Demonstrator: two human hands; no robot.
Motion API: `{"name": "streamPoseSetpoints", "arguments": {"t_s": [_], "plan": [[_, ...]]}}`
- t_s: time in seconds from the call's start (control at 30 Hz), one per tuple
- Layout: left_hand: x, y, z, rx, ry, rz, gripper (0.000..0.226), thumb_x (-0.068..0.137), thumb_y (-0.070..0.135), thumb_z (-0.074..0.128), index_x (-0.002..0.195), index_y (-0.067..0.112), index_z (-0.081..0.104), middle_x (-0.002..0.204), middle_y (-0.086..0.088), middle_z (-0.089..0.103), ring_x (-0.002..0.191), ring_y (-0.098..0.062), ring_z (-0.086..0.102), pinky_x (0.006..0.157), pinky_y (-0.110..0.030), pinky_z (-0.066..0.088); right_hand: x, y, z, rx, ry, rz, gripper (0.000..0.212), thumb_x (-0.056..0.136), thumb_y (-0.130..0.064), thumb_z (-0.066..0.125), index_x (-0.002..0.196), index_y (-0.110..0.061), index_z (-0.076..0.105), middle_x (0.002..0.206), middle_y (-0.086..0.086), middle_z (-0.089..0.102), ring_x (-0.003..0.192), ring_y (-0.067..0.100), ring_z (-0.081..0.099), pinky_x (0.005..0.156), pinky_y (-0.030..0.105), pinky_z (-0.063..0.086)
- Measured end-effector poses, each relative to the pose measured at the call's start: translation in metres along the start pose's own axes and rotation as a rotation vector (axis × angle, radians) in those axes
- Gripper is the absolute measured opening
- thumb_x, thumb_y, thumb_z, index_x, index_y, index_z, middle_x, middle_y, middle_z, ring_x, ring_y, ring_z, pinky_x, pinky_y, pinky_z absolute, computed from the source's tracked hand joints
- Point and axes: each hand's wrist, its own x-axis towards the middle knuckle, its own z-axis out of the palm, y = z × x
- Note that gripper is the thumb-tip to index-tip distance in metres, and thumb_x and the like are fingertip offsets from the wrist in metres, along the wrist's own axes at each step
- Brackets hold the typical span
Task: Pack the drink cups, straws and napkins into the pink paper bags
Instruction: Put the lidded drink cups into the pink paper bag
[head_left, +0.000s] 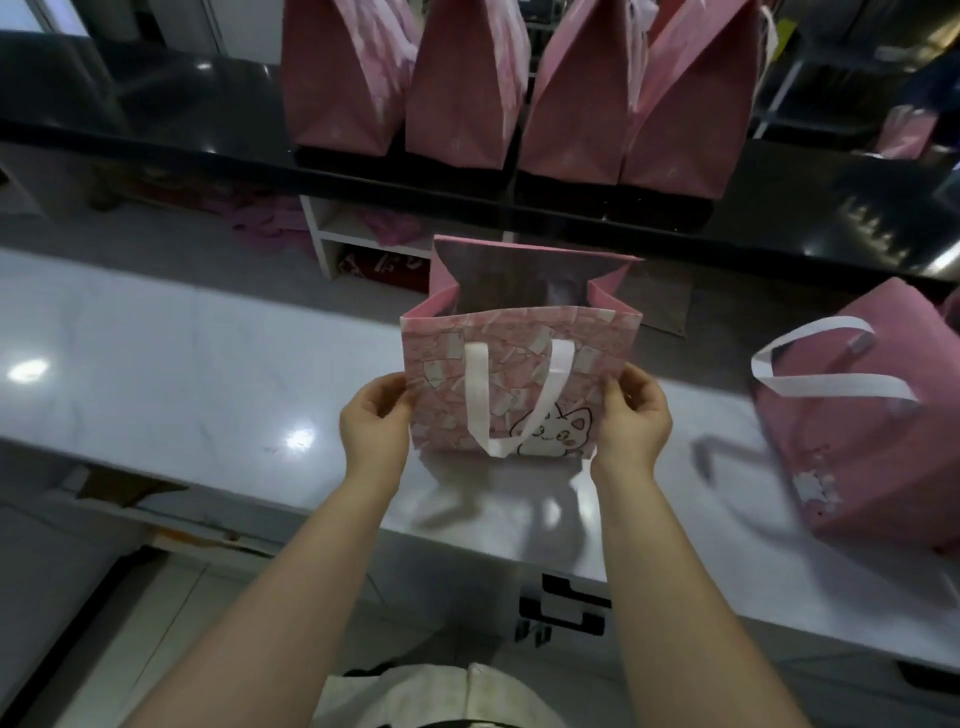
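Holding the open pink paper bag (519, 384) upright at frame centre, the person keeps its mouth spread, probably so that it is ready for loading. The left hand (375, 415) pinches the bag's side edge at 9 o'clock; the right hand (635, 415) pinches the opposite edge at 3 o'clock. The bag therefore lies directly between the two hands, its printed face toward the person and its white handle (514, 400) hanging down that face. Whether its base touches the white bench (182, 364) cannot be determined. A second pink bag (857, 441) rests on the bench at 3 o'clock, well apart from the hands. Four standing pink bags (519, 88) line the black upper bench (156, 119) at 12 o'clock. No cups, straws or napkins are visible.
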Motion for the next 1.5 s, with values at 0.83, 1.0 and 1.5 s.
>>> {"name": "streamPoseSetpoints", "arguments": {"t_s": [0.83,1.0,1.5], "plan": [[0.006,0.035,-0.345,-0.301,0.776,0.030,0.012,0.093,0.016,0.065,0.094,0.024,0.073,0.100,0.000,0.075,0.096,-0.019,0.070,0.082,-0.039,0.058,-0.263,0.049,0.267,0.069,-0.682,0.110,0.014,0.095,-0.016,0.060,0.094,-0.025,0.071,0.104,0.000,0.072,0.099,0.019,0.068,0.087,0.040,0.058],[0.007,0.044,-0.452,-0.302,0.938,0.073,0.015,0.094,0.015,0.064,0.106,0.020,0.070,0.101,0.005,0.071,0.095,-0.012,0.068,0.078,-0.025,0.056,-0.358,0.060,0.334,0.038,-0.827,0.094,0.013,0.095,-0.019,0.061,0.093,-0.026,0.072,0.102,-0.003,0.073,0.099,0.020,0.068,0.085,0.041,0.058],[-0.011,0.038,-0.697,-0.355,1.232,0.047,0.018,0.093,0.014,0.064,0.091,0.031,0.070,0.099,0.004,0.073,0.095,-0.018,0.069,0.088,-0.043,0.057,-0.588,0.110,0.463,-0.062,-1.139,0.255,0.013,0.095,-0.029,0.061,0.102,-0.025,0.071,0.102,-0.004,0.073,0.097,0.017,0.070,0.081,0.044,0.060]]}}
